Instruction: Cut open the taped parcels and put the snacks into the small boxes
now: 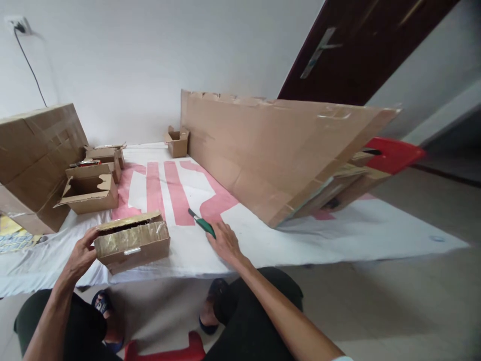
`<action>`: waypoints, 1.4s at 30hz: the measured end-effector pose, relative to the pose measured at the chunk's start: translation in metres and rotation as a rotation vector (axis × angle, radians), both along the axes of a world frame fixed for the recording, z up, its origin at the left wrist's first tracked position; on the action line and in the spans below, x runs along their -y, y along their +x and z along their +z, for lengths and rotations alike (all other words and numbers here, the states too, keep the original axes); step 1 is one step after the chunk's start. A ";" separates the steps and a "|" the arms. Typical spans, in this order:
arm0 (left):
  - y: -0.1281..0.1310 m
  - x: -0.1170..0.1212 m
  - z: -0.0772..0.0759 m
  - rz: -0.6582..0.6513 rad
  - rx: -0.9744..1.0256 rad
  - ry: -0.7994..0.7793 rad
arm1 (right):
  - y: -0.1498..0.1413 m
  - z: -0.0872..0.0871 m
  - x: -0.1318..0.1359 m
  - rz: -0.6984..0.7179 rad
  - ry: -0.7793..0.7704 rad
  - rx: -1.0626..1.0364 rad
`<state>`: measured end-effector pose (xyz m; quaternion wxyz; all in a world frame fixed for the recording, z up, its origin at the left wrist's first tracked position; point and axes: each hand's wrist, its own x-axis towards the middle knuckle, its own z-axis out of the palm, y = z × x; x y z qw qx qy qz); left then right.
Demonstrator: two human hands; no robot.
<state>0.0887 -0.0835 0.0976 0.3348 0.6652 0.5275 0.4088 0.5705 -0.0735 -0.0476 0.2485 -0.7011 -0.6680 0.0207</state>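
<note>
Holding box [137, 250], tool [206, 227], hands [83, 252] [225, 242] apart

Carton [139, 248], small, brown, glossy-taped: dark gap along top, white patch on front; 8 o'clock from view centre. Tool [206, 227], green-handled: at carton's 2 o'clock, dark tip towards 10 o'clock.

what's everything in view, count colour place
Cloth: one, white and pink, middle
Taped box: one, brown, front left
Tool: one, green, front centre
Small open boxes: several, brown, left and back
Large boxes: two, brown, left and right
Plastic pieces: two, red, right and bottom
Socket: one, white, upper left
Cord: one, black, upper left
Door: one, brown, upper right
Wall: one, white, behind
Printed item: one, yellow, left edge
Slippers: two, dark, below
Trousered legs: two, dark, bottom
Left hand: one, bare, at taped box
Right hand: one, bare, holding tool
</note>
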 end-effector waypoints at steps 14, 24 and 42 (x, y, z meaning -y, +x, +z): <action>-0.011 0.008 0.006 -0.079 -0.132 -0.145 | -0.103 0.074 0.003 0.668 0.011 -0.849; -0.016 0.000 0.003 -0.157 -0.167 -0.142 | -0.113 0.103 -0.043 0.906 -0.200 -0.528; 0.004 0.014 -0.003 -0.158 -0.190 -0.084 | -0.102 0.108 -0.020 0.847 -0.117 -0.322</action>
